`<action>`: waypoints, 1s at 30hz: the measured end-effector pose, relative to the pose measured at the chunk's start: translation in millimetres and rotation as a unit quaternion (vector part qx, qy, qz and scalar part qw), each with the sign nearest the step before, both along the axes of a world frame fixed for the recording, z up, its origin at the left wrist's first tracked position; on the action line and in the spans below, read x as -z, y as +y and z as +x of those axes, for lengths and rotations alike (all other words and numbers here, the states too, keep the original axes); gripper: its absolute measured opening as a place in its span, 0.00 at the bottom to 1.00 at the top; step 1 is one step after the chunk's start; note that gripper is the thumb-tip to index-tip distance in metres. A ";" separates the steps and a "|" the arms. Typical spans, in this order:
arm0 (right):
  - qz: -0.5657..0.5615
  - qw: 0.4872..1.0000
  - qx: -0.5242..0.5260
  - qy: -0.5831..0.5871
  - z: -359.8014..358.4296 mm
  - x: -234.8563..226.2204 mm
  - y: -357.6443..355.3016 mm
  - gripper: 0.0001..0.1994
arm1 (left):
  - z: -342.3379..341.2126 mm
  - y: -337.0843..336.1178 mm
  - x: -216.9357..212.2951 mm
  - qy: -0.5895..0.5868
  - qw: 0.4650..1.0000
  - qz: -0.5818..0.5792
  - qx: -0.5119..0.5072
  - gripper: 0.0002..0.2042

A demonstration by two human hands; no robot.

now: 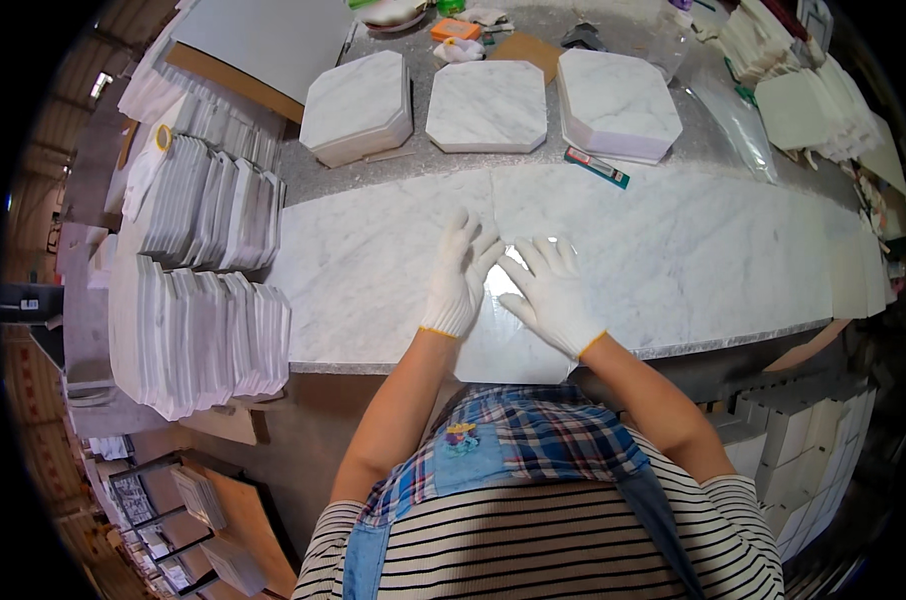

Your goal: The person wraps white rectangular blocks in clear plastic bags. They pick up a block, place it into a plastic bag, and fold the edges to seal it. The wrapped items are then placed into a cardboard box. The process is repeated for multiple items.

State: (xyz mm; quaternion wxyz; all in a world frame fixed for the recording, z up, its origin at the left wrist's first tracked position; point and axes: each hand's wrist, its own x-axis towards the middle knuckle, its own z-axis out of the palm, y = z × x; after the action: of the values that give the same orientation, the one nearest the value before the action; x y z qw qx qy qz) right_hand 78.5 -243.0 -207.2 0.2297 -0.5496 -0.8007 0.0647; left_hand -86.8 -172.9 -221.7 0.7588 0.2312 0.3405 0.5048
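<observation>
A glossy whitish sheet (pixel 513 352), perhaps plastic film, lies at the front edge of the white marble slab (pixel 713 250) and reaches past that edge toward my apron. My right hand (pixel 548 295), in a white knitted glove, lies flat on the sheet with its fingers spread. Beside the sheet's left side, my left hand (pixel 460 275) in a matching glove has its fingers stretched out and slightly raised, holding nothing I can see. Whether a tile lies under the sheet is hidden.
Stacks of cut-corner marble tiles (pixel 488 107) stand behind the slab, near a small green-and-black packet (pixel 597 168). Rows of upright tiles (pixel 203 335) line the left. Clear plastic (pixel 733 125) and more tiles (pixel 803 108) sit at the back right. Boxes (pixel 808 450) are below right.
</observation>
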 end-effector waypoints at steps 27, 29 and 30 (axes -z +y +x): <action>-0.049 0.965 0.255 0.041 -43.6 12.6 -83.3 0.21 | -97.0 -188.4 52.7 0.000 0.961 -0.203 0.185 0.31; -0.052 0.962 0.266 0.034 -47.8 10.0 -92.9 0.22 | -106.5 -182.3 47.1 0.068 0.958 -0.191 0.202 0.31; -0.087 0.952 0.282 0.084 -46.6 4.5 -98.5 0.22 | -112.0 -175.7 42.3 0.110 0.953 -0.183 0.216 0.32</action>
State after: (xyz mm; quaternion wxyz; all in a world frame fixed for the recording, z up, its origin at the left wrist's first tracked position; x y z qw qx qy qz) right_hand 31.8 -341.5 -211.7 0.2561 -0.7635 -0.5821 0.1121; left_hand -198.8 -348.6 -264.0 0.8368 0.2110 0.4504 0.2289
